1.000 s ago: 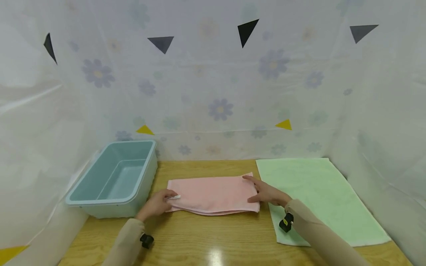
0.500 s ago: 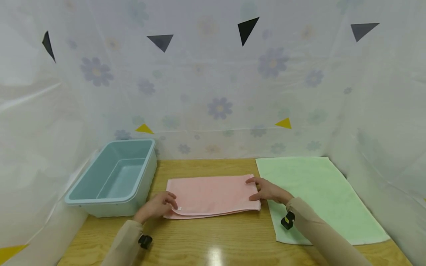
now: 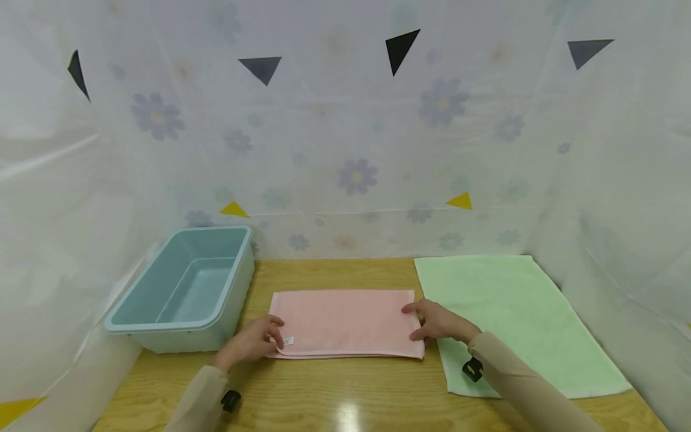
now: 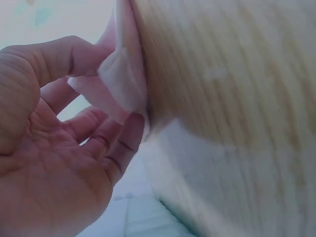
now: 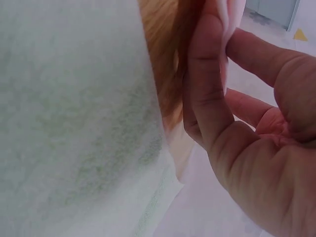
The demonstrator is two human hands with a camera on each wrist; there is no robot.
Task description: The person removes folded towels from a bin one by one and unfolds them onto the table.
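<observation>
Head view is showing a pink towel (image 3: 345,323), folded to a flat rectangle, lying on the wooden bench (image 3: 335,396) approx. in the middle, w/ its long side running left to right. Left hand (image 3: 252,343) is holding the left near corner of this towel; a small white label (image 3: 288,341) is sitting just beside the fingers. Left wrist view is showing it closer: the thumb and fingers (image 4: 116,148) are curling around the pink corner (image 4: 116,81) and pinching it. Right hand (image 3: 439,321) is gripping the right edge of the pink towel. From the right wrist view, the fingers (image 5: 205,79) are curling around the pink edge (image 5: 232,15) and pinching it against the thumb.

A green towel (image 3: 507,312) is lying spread flat on the right part of the bench, its left edge just beside the pink towel, and the right forearm is crossing over it. A light blue plastic tub (image 3: 186,288) is standing on the left, near the left hand but apart from it. Both sleeves are beige, each w/ a small black device at the wrist.
</observation>
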